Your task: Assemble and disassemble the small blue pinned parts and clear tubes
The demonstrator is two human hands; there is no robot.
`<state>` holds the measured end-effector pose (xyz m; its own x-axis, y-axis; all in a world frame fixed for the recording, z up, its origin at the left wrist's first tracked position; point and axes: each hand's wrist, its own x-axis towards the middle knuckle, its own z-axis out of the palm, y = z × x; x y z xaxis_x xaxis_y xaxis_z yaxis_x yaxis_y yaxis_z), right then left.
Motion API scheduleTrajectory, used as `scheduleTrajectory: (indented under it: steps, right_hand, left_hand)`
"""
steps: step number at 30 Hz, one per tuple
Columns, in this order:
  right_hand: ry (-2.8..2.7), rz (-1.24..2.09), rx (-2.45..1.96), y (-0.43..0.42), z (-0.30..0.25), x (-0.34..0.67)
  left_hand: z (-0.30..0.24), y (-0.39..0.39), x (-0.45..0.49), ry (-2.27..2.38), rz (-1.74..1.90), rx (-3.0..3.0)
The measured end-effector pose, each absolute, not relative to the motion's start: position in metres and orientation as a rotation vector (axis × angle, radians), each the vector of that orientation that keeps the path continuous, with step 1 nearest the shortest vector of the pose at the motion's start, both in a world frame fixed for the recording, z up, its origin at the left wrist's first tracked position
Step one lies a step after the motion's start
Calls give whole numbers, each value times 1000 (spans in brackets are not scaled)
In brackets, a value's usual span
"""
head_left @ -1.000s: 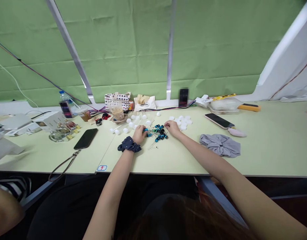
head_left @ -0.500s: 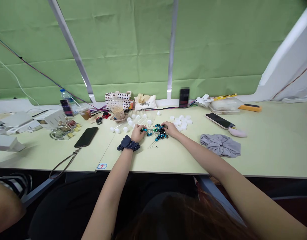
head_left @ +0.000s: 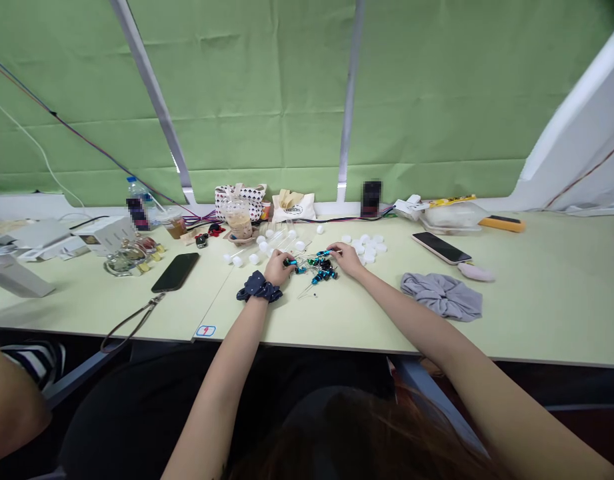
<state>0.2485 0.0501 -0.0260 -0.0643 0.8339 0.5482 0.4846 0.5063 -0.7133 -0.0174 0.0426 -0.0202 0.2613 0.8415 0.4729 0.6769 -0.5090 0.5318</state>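
A heap of small blue-and-black cylindrical parts [head_left: 324, 272] with thin wire-like leads lies on the table between my hands. My left hand [head_left: 279, 268], with a dark dotted scrunchie [head_left: 259, 287] round the wrist, is closed on one blue-and-black part [head_left: 291, 263] at the heap's left side. At the upper right of the heap, my right hand [head_left: 347, 259] pinches another blue part [head_left: 323, 253] by its end. The exact kind of these parts is too small to make out. White round caps [head_left: 369, 248] lie just beyond my right hand.
Clear tubes with white caps [head_left: 254, 259] lie behind my left hand. Left stand a black phone [head_left: 175, 272] with a strap and an iced drink cup [head_left: 239, 223]. A grey scrunchie [head_left: 441, 295] and another phone [head_left: 441, 247] lie right. Another person's limb [head_left: 14, 407] shows at lower left.
My right hand has moved slightly up and right, and a blue part now shows clearly in its fingertips. My left hand stays at the heap's left side. The view has shifted slightly.
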Motion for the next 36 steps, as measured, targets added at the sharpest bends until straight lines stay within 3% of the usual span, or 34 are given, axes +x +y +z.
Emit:
scheduleTrajectory:
  steps: [8, 27, 36]
  right_hand:
    - [-1594, 441, -1021, 43, -12, 248]
    - [-1313, 1071, -788, 20, 5, 221]
    - [-1367, 1133, -814, 13, 8, 210]
  left_hand:
    - [-21, 44, -18, 1438, 1050, 2295]
    - [-4, 28, -11, 1413, 1175, 2372]
    - [9, 23, 2, 1172, 1205, 2361]
